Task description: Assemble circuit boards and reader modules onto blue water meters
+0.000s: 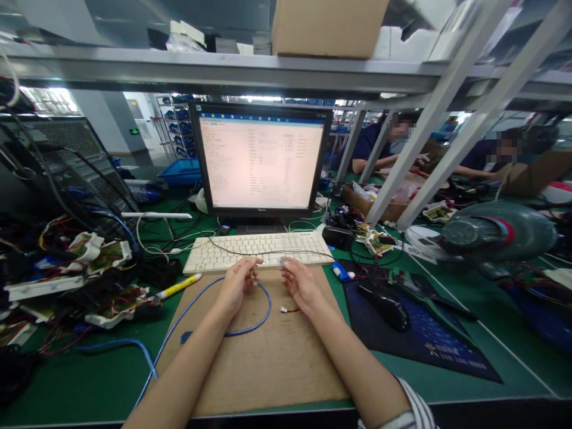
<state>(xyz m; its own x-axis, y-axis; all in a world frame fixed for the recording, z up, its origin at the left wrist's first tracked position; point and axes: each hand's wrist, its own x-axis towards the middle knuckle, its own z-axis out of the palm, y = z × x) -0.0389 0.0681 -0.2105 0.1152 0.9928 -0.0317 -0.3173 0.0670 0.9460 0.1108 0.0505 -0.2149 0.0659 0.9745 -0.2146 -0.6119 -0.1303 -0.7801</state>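
Note:
My left hand (pixel 239 283) is closed in a pinch above the cardboard mat (pixel 268 363), just in front of the keyboard (pixel 254 247); what its fingertips hold is too small to make out. Facing it across a narrow gap, my right hand (pixel 301 285) pinches a small blue piece (pixel 281 262). Below the right palm shows a white plug (pixel 284 310) on a short red wire, its far end hidden by the hand. A blue cable (pixel 263 322) loops over the mat, passing behind my left hand and under that forearm.
Behind the keyboard stands a lit monitor (pixel 263 161). A black mouse (pixel 384 304) and green-handled pliers (pixel 420 298) rest on the dark mouse pad (pixel 429 345). Circuit boards (pixel 102 256) and a yellow marker (pixel 179 286) lie left. Right are an electric screwdriver-like tool (pixel 496 232) and co-workers.

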